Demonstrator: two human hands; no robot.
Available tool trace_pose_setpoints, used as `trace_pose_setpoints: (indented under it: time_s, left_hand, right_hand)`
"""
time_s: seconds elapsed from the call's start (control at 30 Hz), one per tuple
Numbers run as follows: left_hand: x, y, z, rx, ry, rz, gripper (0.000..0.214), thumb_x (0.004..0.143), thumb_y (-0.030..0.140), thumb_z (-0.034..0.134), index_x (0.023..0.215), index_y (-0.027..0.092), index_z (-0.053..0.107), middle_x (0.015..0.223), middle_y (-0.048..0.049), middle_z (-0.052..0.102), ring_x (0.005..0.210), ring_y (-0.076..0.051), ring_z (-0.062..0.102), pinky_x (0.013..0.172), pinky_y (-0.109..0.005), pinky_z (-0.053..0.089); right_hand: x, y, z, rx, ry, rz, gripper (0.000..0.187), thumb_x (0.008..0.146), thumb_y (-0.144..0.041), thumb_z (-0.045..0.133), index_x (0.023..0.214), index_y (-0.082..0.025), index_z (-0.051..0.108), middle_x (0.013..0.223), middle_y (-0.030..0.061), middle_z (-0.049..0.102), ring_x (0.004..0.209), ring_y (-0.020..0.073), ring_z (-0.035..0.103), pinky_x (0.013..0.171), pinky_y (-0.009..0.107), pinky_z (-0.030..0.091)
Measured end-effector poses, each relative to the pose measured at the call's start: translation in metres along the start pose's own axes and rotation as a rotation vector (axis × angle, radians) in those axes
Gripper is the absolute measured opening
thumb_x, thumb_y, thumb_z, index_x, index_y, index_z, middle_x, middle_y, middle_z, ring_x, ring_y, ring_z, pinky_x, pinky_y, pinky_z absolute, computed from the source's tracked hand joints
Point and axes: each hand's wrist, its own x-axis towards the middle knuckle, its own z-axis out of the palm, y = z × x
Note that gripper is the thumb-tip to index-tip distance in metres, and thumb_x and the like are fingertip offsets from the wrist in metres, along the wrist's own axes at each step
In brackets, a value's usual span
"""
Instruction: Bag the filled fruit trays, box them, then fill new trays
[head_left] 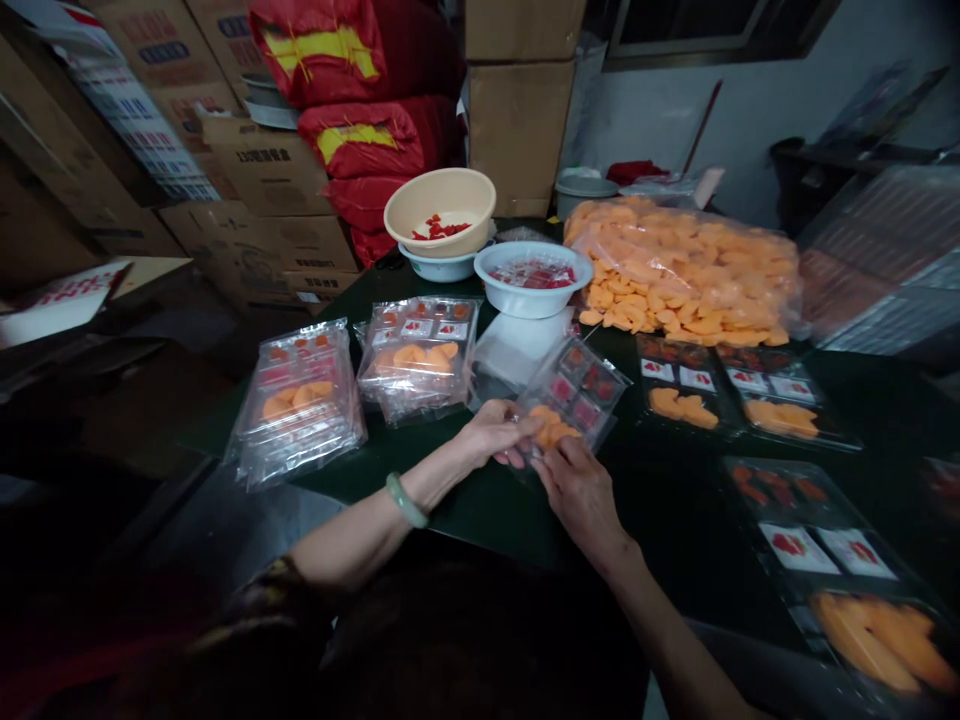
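Both hands meet at a clear plastic pack (574, 385) tilted over the dark green table. Orange curved pieces lie in its near part, with small red and pink items in compartments beyond. My left hand (501, 432), with a green bangle on the wrist, is closed on the pack's near left edge. Fingers of my right hand (581, 490) pinch its near right edge. Just past it lies a stack of clear sheets (523, 347). Left of my hands are two piles of filled packs, the nearer pile (300, 405) and another pile (420, 355).
A cream bowl (405, 215) with red pieces and a light blue basin (534, 300) of small packets stand at the back. Behind on the right lies a big bag of orange pieces (682, 270). Filled trays (679, 385) lie to the right. Cardboard boxes (517, 130) and red bundles (375, 130) rise behind.
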Motion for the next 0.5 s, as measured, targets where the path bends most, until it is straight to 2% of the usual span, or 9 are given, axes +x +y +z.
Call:
trace_pose_setpoints:
  time_s: [0.1, 0.2, 0.27, 0.33, 0.43, 0.5]
  left_hand:
    - [0.001, -0.008, -0.001, -0.107, -0.194, -0.152, 0.031, 0.064, 0.032, 0.070, 0.078, 0.008, 0.057, 0.063, -0.0115, 0.066, 0.044, -0.019, 0.061, 0.035, -0.022, 0.040]
    - [-0.009, -0.016, 0.003, -0.257, -0.215, -0.140, 0.033, 0.061, 0.029, 0.072, 0.082, 0.011, 0.055, 0.059, -0.0043, 0.064, 0.046, -0.015, 0.061, 0.041, -0.022, 0.045]
    - [-0.017, -0.016, 0.011, -0.355, -0.199, -0.083, 0.037, 0.058, 0.032, 0.074, 0.082, 0.012, 0.053, 0.056, -0.0007, 0.061, 0.041, -0.013, 0.057, 0.041, -0.022, 0.045]
    - [-0.027, -0.010, 0.021, -0.476, -0.251, -0.009, 0.041, 0.056, 0.034, 0.076, 0.083, 0.013, 0.053, 0.056, -0.0007, 0.061, 0.038, -0.014, 0.056, 0.038, -0.023, 0.044]
    - [-0.045, 0.012, 0.024, -0.595, -0.335, 0.105, 0.040, 0.059, 0.032, 0.076, 0.086, 0.013, 0.054, 0.060, -0.0018, 0.062, 0.039, -0.016, 0.058, 0.035, -0.022, 0.041]
    - [-0.059, 0.031, 0.014, -0.603, -0.296, 0.188, 0.035, 0.063, 0.031, 0.074, 0.087, 0.013, 0.056, 0.065, -0.0033, 0.063, 0.040, -0.016, 0.059, 0.036, -0.021, 0.040]
  right_hand:
    - [-0.017, -0.003, -0.009, -0.025, 0.049, 0.045, 0.019, 0.084, -0.014, 0.044, 0.076, -0.016, 0.061, 0.086, 0.0098, 0.058, 0.080, 0.0208, 0.052, 0.069, 0.034, 0.045]
    - [-0.045, 0.002, -0.023, -0.101, 0.202, 0.239, 0.018, 0.085, -0.020, 0.044, 0.086, -0.012, 0.060, 0.096, 0.0162, 0.058, 0.086, 0.0250, 0.055, 0.071, 0.037, 0.047]
    - [-0.062, 0.008, -0.033, -0.125, 0.242, 0.386, 0.025, 0.087, -0.030, 0.043, 0.094, -0.011, 0.058, 0.087, 0.0160, 0.061, 0.072, 0.0229, 0.060, 0.058, 0.032, 0.048]
    - [-0.071, 0.013, -0.044, -0.108, 0.217, 0.459, 0.030, 0.088, -0.034, 0.040, 0.104, -0.013, 0.055, 0.072, 0.0095, 0.063, 0.050, 0.0179, 0.058, 0.041, 0.027, 0.043]
    - [-0.058, 0.009, -0.059, -0.157, 0.268, 0.490, 0.029, 0.087, -0.031, 0.044, 0.111, -0.019, 0.054, 0.070, 0.0064, 0.066, 0.040, 0.0161, 0.055, 0.036, 0.026, 0.041]
    - [-0.034, 0.001, -0.065, -0.178, 0.328, 0.448, 0.027, 0.086, -0.030, 0.045, 0.109, -0.020, 0.056, 0.078, 0.0085, 0.067, 0.044, 0.0174, 0.058, 0.038, 0.028, 0.042]
